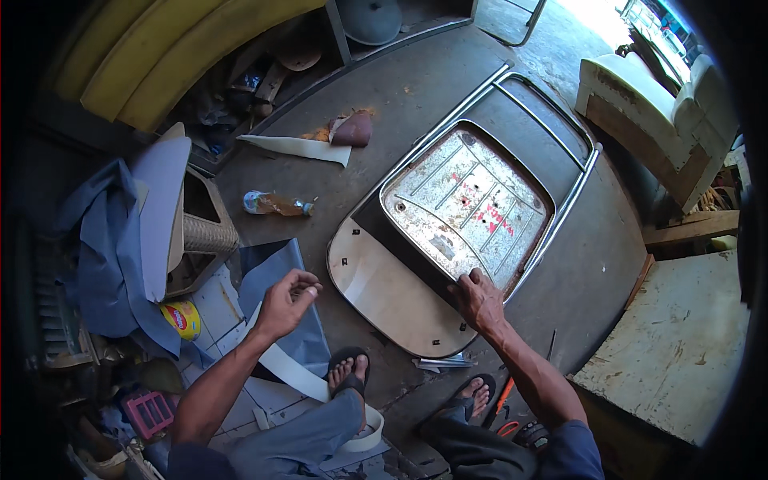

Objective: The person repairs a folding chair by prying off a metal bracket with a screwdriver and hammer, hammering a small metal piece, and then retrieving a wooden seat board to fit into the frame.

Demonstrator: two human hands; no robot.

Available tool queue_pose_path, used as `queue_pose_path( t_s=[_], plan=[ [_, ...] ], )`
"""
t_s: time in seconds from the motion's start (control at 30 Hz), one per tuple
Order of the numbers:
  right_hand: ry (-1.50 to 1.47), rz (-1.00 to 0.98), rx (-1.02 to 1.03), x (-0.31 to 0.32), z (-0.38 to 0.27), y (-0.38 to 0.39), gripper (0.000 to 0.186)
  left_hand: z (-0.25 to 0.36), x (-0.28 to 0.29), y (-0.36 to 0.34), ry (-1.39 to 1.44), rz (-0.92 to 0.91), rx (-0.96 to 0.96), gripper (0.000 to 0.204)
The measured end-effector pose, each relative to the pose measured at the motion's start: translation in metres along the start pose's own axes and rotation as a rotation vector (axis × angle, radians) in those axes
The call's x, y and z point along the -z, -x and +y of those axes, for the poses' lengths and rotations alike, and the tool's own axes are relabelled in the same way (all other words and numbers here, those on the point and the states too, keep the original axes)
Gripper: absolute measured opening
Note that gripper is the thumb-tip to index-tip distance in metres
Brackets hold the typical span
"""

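Note:
A metal-framed folding chair lies on the dark floor in front of me. Its bare seat pan is rusty and pitted, with red marks and small holes. Nearer to me, a rounded beige back panel with small dark slots shows within the same frame. My right hand is closed at the near edge of the seat pan, its fingertips partly hidden. My left hand hovers above a grey-blue sheet, fingers loosely bent and apart from the thumb, holding nothing.
A bottle of brown liquid lies beyond my left hand. White strip material curls around my left foot. An orange-handled tool lies by my right foot. A worn board stands right; a woven stool stands left.

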State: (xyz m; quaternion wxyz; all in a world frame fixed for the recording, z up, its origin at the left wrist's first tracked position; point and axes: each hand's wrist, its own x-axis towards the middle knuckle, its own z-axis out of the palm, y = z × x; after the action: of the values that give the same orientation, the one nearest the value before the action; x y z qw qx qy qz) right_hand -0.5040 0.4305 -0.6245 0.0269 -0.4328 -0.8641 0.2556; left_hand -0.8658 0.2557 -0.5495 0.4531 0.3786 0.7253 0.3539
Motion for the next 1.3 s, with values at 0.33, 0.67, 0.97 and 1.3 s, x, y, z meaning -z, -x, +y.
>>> queue_pose_path(
  t_s=[0.33, 0.67, 0.97, 1.3],
  plan=[
    [0.135, -0.143, 0.005, -0.005, 0.007, 0.016, 0.035, 0.026, 0.162, 0.025, -1.114, 0.955, -0.134, 0.074],
    [-0.099, -0.121, -0.11, 0.01, -0.033, 0.101, 0.031, 0.013, 0.251, 0.062, -1.384, 0.948, -0.413, 0.062],
    [-0.129, -0.176, -0.09, 0.058, -0.095, 0.091, 0.032, 0.119, 0.286, 0.099, -1.424, 0.948, -0.562, 0.032],
    [-0.192, -0.135, -0.088, 0.058, -0.084, 0.07, 0.028, 0.083, 0.206, 0.076, -1.266, 0.471, -0.365, 0.064]
  ],
)
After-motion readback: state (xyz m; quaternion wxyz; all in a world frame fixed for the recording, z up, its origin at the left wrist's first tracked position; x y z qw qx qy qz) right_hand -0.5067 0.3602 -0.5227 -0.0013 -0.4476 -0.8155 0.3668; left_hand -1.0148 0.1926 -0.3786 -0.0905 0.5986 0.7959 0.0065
